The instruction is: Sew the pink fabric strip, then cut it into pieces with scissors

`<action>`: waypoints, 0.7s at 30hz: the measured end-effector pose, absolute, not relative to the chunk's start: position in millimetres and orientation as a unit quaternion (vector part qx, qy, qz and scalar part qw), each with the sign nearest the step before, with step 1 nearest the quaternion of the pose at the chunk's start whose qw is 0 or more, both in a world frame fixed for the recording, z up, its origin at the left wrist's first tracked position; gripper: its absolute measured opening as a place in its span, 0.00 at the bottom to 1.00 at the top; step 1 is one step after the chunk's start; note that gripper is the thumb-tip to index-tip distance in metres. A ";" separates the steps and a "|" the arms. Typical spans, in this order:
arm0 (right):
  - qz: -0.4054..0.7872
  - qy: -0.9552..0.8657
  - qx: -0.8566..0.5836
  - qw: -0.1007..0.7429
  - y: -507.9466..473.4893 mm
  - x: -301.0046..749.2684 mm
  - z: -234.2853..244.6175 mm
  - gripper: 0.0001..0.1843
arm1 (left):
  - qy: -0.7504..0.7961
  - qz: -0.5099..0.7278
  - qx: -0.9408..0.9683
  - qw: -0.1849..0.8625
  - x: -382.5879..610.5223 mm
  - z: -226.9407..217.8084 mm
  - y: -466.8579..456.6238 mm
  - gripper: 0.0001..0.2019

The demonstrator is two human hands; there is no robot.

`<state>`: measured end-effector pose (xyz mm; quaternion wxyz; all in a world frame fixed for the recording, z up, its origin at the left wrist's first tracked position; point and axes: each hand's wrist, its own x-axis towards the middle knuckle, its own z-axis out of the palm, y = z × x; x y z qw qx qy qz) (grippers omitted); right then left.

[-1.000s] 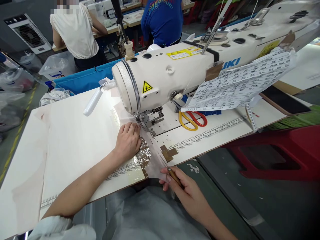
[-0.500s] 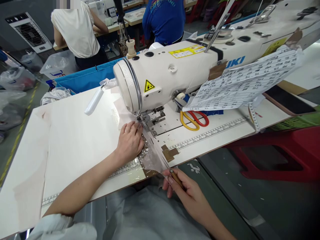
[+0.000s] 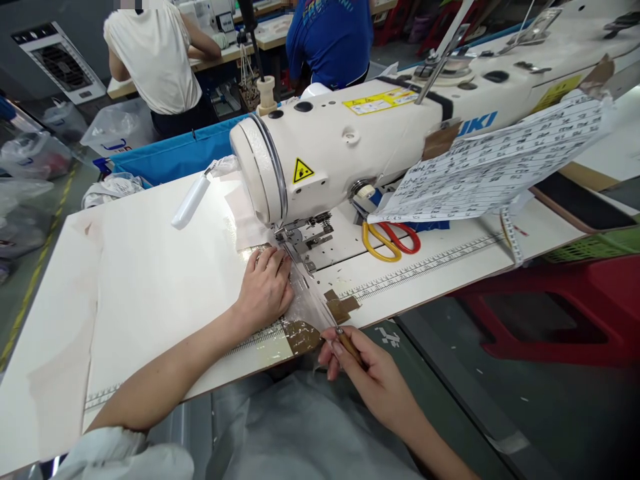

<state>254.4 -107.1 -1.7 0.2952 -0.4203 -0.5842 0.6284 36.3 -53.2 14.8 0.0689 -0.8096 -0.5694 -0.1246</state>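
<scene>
White table (image 3: 150, 267) carries scissors (image 3: 396, 249) and apparently thin fabric (image 3: 306, 301)

I count two hands (image 3: 265, 285) (image 3: 367, 367), at eight and five o'clock; one wooden-handled tool (image 3: 351, 347), five; one pair of scissors (image 3: 399, 255), three; two co-workers (image 3: 155, 60) (image 3: 330, 43), eleven and twelve.

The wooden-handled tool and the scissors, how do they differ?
The wooden-handled tool has a single brown handle; the scissors have one yellow loop and one red. The tool sits in the right hand; the scissors lie on the table. Both are partly hidden.
</scene>
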 end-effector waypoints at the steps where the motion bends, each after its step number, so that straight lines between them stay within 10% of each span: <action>1: 0.624 -0.588 -0.421 0.297 -107.0 254.4 -1.5 0.16 | -0.570 -0.128 -0.809 0.064 36.1 14.5 -53.1 0.20; 21: 0.363 -0.771 -0.402 0.336 -107.3 280.0 34.7 0.11 | -0.583 -0.138 -0.798 0.064 27.3 13.0 -30.8 0.14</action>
